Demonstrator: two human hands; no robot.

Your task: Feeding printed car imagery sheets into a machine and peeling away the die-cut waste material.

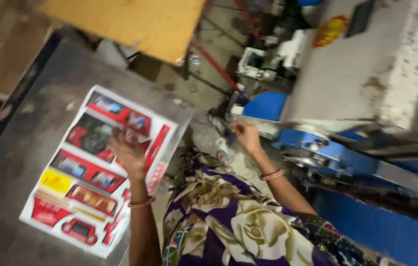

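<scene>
- The blue-and-white metal press machine (366,98) stands at my right, its blue bed near my right hand (246,136).
- The grey metal surface (17,187) carries the stack of flat white printed cardboard sheets with red panels (91,167) near its edge.
- My left hand (128,150) rests on the stack, fingers curled onto the top sheet; I judge one sheet should be peeled cleanly.
- My right hand's fingers look pinched narrow; blur hides what they hold.

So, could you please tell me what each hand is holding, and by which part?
The left hand rests on the printed sheets near their right edge; the right hand pinches something too blurred to identify.
</scene>
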